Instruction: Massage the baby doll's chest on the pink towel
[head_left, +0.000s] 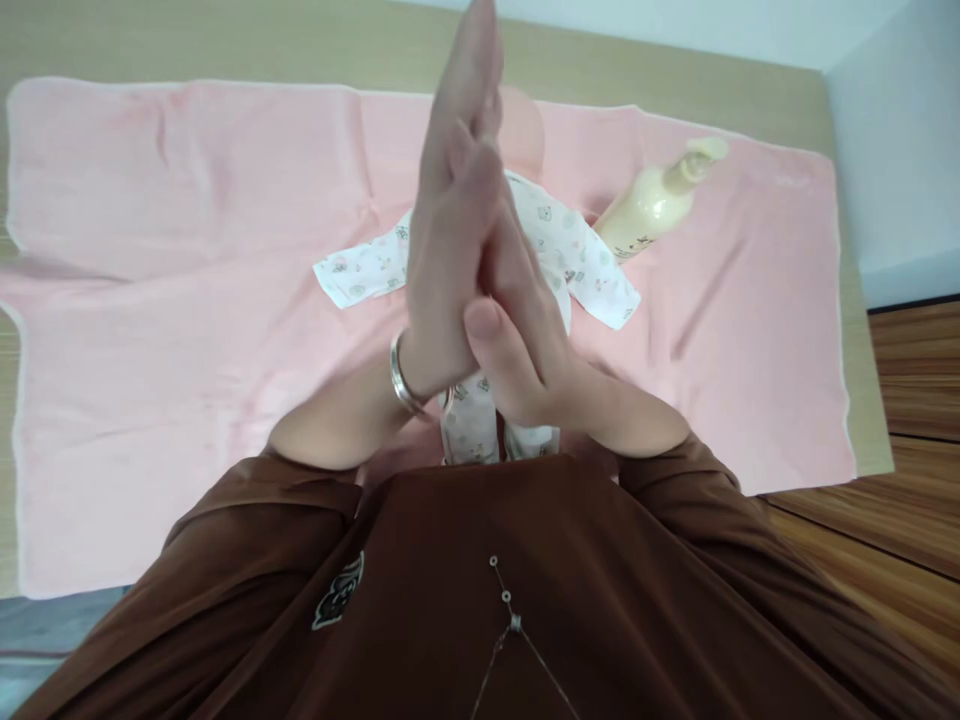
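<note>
My left hand, with a silver bangle at its wrist, is raised in front of me with straight fingers. Against its palm lies the palm of my right hand, fingers also stretched upward and the thumb across the front. I see no object between them; the touching palms are hidden. Below and behind the hands a baby doll lies on its back in a white printed outfit, its middle and part of its head covered from view. Beside its arm on the right, a cream-coloured pump bottle lies tilted.
A pink blanket with a pale edge spreads under the doll and bottle. It covers most of a light wooden table. A white wall stands behind, and brown wood-grain panels are at the right.
</note>
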